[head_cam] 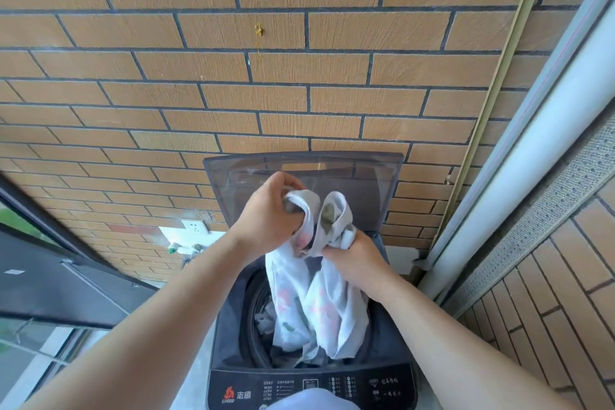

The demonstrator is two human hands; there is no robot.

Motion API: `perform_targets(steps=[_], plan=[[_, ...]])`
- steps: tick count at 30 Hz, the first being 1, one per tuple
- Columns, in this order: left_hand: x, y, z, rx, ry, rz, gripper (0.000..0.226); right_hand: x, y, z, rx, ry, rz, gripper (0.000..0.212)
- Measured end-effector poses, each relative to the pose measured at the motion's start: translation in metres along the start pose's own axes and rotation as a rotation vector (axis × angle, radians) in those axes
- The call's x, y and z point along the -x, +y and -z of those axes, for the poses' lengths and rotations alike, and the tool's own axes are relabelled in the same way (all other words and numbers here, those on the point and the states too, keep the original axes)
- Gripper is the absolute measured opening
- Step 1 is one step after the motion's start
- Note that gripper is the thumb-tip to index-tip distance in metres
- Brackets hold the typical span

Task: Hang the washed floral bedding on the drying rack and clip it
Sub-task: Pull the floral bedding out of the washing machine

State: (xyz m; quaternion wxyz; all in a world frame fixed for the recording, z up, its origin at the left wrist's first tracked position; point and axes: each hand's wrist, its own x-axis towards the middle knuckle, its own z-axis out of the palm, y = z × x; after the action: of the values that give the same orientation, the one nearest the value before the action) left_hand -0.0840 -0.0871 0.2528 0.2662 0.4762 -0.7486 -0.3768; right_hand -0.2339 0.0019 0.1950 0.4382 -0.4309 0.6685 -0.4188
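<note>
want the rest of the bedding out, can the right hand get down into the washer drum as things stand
Probably, once free: the right hand grips the floral bedding now, as does the left hand, but the lid is raised and the drum lies open below it.

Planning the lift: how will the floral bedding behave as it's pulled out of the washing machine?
Probably floppy: the floral bedding hangs in limp folds from the left hand and right hand. Likely heavy if damp; it droops straight into the washing machine. Its lower end, in the drum, may drag on the rim.
</note>
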Motion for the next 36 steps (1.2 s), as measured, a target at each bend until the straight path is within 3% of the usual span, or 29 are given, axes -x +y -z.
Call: perform_targets(steps=[4,6,11,13,16,18,23,25,28,30,32,36], plan=[[0.011,-0.033,-0.012,0.236,-0.094,0.190,0.045,-0.004,-0.015,0.013,-0.074,0.135,0.070,0.009],[0.014,-0.043,-0.018,0.224,-0.100,0.182,0.038,-0.005,-0.022,0.017,-0.143,0.087,0.114,0.011],[0.007,-0.038,-0.021,0.083,0.010,0.047,0.020,-0.005,-0.028,0.013,0.038,-0.149,0.267,0.018],[0.004,-0.036,-0.023,0.021,0.061,0.026,0.019,-0.004,-0.027,0.016,0.058,-0.160,0.146,0.016],[0.008,-0.042,-0.027,0.168,0.077,0.116,0.025,-0.004,-0.025,0.020,0.137,-0.119,0.037,0.012],[0.018,-0.049,-0.031,0.211,0.003,0.143,0.032,-0.006,-0.027,0.020,0.123,-0.059,0.070,0.015],[0.045,-0.078,-0.054,0.156,-0.444,0.258,0.028,-0.010,-0.036,0.025,-0.031,0.064,0.112,0.028],[0.049,-0.082,-0.057,0.310,-0.484,0.332,0.033,-0.010,-0.040,0.026,-0.009,0.066,0.136,0.030],[0.052,-0.084,-0.054,0.587,-0.494,0.415,0.060,-0.010,-0.042,0.028,0.018,0.117,0.150,0.024],[0.052,-0.088,-0.052,0.442,-0.527,0.309,0.041,-0.012,-0.040,0.029,0.007,0.157,0.162,0.024],[0.048,-0.096,-0.055,0.115,-0.489,0.234,0.013,-0.012,-0.038,0.029,-0.027,0.174,0.168,0.025],[0.032,-0.104,-0.055,-0.110,-0.308,0.286,0.018,-0.005,-0.037,0.028,-0.027,0.095,0.154,0.016]])
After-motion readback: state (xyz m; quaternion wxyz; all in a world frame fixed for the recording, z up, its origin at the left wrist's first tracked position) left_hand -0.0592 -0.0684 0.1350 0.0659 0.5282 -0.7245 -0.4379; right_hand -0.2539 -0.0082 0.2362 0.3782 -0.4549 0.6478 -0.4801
